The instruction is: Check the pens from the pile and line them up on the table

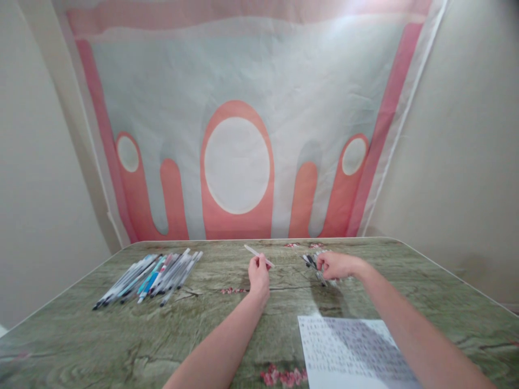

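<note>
My left hand (259, 273) is closed around a slim whitish pen (252, 250), raised over the middle of the table and slanting down to the right. On the right, my right hand (333, 265) reaches down with curled fingers into a small pile of dark and clear pen pieces (311, 262). The hand covers part of that pile, and what its fingers grip, if anything, is hidden. Far to the left lies a wide row of pens (152, 276), mostly white and clear with dark ends, a few blue, teal and red.
A sheet of paper with rows of writing (352, 346) lies at the front right, under my right forearm. The wood-patterned table (121, 346) has printed pink blossoms. Behind its far edge hangs a pink and grey patterned cloth (239, 65).
</note>
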The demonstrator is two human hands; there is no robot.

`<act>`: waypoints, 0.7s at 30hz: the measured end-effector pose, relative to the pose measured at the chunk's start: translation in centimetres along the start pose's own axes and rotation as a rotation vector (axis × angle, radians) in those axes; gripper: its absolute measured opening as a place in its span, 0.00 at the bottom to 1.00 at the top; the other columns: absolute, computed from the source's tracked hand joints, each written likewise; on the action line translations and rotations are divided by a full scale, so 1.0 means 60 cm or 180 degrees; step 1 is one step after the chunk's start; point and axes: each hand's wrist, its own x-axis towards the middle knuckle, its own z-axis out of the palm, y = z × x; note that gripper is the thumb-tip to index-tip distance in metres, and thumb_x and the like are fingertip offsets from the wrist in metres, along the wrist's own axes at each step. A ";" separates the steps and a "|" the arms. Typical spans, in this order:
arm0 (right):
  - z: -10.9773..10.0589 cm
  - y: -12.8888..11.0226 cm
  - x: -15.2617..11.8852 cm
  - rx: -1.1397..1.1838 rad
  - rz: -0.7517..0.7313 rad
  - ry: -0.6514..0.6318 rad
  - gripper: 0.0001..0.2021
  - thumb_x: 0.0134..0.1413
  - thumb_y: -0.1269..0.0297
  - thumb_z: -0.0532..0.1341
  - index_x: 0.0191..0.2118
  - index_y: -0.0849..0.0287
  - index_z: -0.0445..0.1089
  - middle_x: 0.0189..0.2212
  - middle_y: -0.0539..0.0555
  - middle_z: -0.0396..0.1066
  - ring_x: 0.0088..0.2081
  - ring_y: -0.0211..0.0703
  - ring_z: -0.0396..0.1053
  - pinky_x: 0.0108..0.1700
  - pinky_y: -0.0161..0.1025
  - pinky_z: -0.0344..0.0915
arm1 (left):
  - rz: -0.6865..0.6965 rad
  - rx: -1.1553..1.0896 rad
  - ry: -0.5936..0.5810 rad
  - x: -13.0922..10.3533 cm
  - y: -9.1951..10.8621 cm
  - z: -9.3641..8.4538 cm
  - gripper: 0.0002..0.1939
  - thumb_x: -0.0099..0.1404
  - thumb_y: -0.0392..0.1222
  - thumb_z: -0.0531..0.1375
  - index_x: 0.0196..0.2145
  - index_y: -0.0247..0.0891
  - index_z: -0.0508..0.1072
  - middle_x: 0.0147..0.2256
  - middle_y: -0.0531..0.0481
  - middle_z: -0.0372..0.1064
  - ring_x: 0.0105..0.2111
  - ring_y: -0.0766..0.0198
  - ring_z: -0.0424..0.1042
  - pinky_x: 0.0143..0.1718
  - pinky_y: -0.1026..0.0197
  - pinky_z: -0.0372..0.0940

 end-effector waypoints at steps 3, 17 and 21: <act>0.017 -0.003 0.011 -0.0176 0.0069 0.0196 0.19 0.31 0.72 0.56 0.38 0.61 0.62 0.14 0.46 0.64 0.15 0.34 0.61 0.16 0.28 0.53 | 0.0023 0.0232 -0.0358 -0.010 -0.002 0.007 0.14 0.52 0.48 0.58 0.32 0.34 0.65 0.22 0.54 0.62 0.21 0.72 0.62 0.24 0.69 0.58; 0.044 -0.026 0.023 -0.0535 0.0118 0.0491 0.06 0.35 0.67 0.55 0.17 0.63 0.66 0.12 0.53 0.66 0.14 0.36 0.62 0.17 0.30 0.54 | 0.0244 0.0895 -0.1141 -0.041 -0.003 0.013 0.20 0.49 0.36 0.61 0.42 0.38 0.64 0.18 0.58 0.62 0.19 0.70 0.61 0.28 0.69 0.56; 0.027 -0.024 0.022 -0.0643 -0.0064 0.1089 0.07 0.37 0.66 0.56 0.17 0.62 0.68 0.16 0.53 0.68 0.19 0.36 0.64 0.20 0.29 0.52 | 0.0552 0.1460 -0.1444 -0.047 -0.007 0.019 0.19 0.49 0.35 0.61 0.41 0.38 0.66 0.18 0.57 0.62 0.20 0.68 0.62 0.31 0.67 0.57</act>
